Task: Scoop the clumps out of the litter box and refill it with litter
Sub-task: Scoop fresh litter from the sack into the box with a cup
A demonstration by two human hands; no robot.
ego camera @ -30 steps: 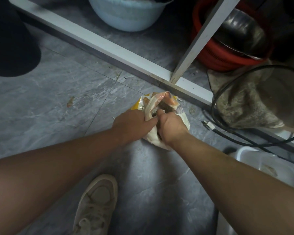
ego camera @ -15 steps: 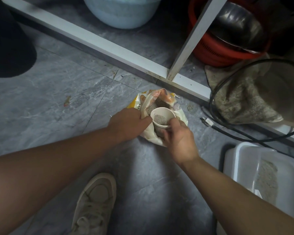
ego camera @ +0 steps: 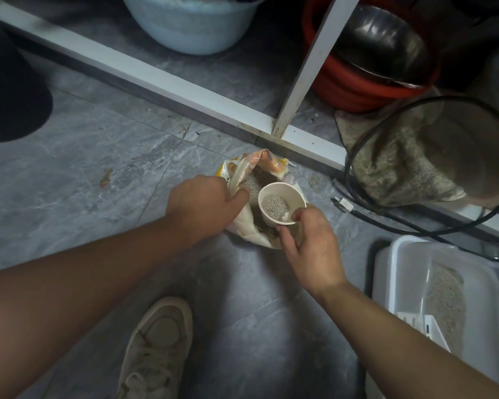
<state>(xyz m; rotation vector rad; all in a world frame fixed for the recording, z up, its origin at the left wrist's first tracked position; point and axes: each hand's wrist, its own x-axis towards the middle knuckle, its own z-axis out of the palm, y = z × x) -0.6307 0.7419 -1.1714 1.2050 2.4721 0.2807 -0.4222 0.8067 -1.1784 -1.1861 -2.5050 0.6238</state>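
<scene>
Litter box (ego camera: 398,272) at my near right on the floor, long axis running away from me, thin litter inside. My right hand (ego camera: 311,246) pinches the cup (ego camera: 281,203) rim, thumb and fingers curled; cup upright, mouth up, partly filled, over the bag (ego camera: 242,228). Left hand (ego camera: 199,203) grips the bag's open edge.

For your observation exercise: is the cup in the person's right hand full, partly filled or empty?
Partly filled. The cup, which the right hand holds upright over the open litter bag, shows grey granules covering only its bottom, well below the rim.
</scene>
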